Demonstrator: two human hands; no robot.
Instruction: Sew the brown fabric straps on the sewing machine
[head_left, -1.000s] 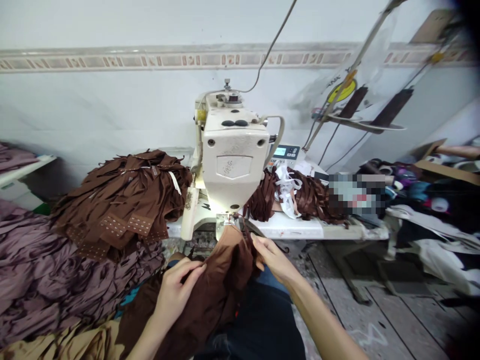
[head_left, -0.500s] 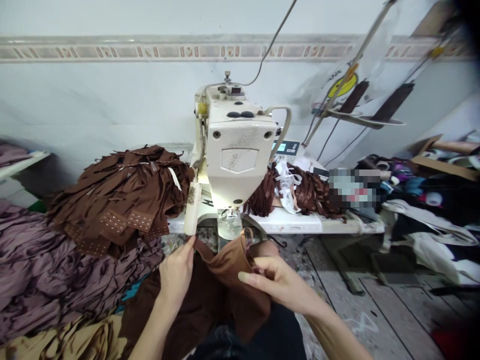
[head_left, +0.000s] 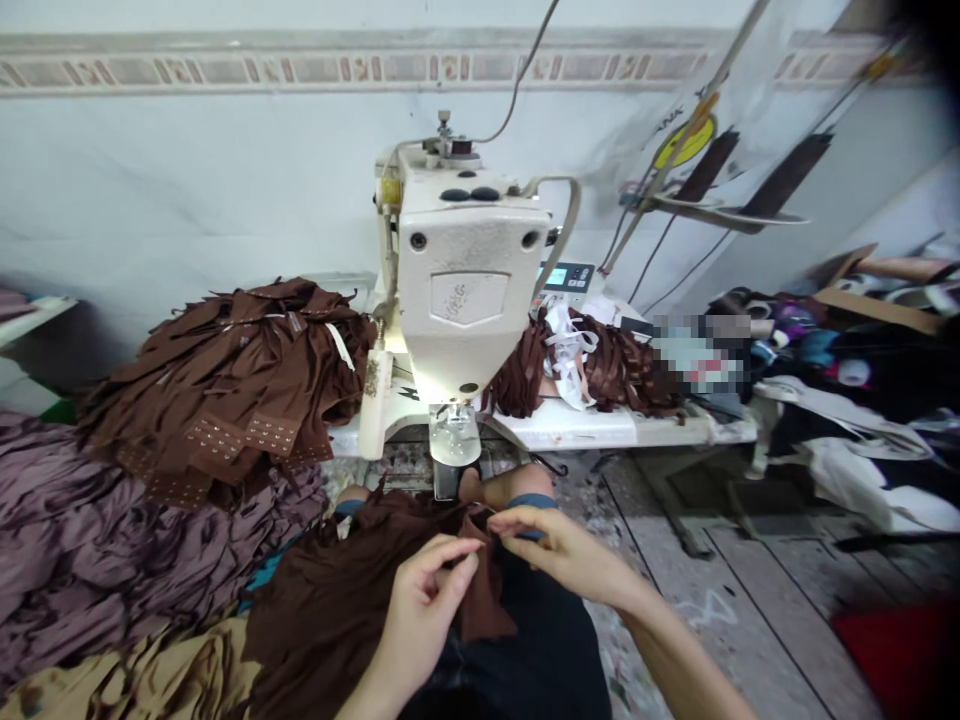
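Observation:
A brown garment (head_left: 360, 580) lies over my lap, and one lighter-toned piece of it hangs between my two hands. My left hand (head_left: 427, 605) is closed in a pinch on this cloth, thumb against forefinger. Just to its right, my right hand (head_left: 559, 550) pinches the upper edge of the same garment, near a thin strip that is too small to make out. Both hands are in front of the white sewing machine (head_left: 472, 270) and below its presser area. The cloth is apart from the metal plate (head_left: 454, 440) under the needle.
Brown garment pieces with rows of hooks (head_left: 240, 370) are heaped left of the machine. Mauve cloth (head_left: 135, 560) and tan cloth (head_left: 142, 680) lie at the left. Brown straps (head_left: 630, 370) and white straps (head_left: 571, 360) rest on the table (head_left: 570, 432). Thread cones (head_left: 787, 180) stand behind.
My left hand has moved right and down from beside the machine's lever, closer to my right hand. The stretched brown cloth has come lower, away from the plate, and is bunched.

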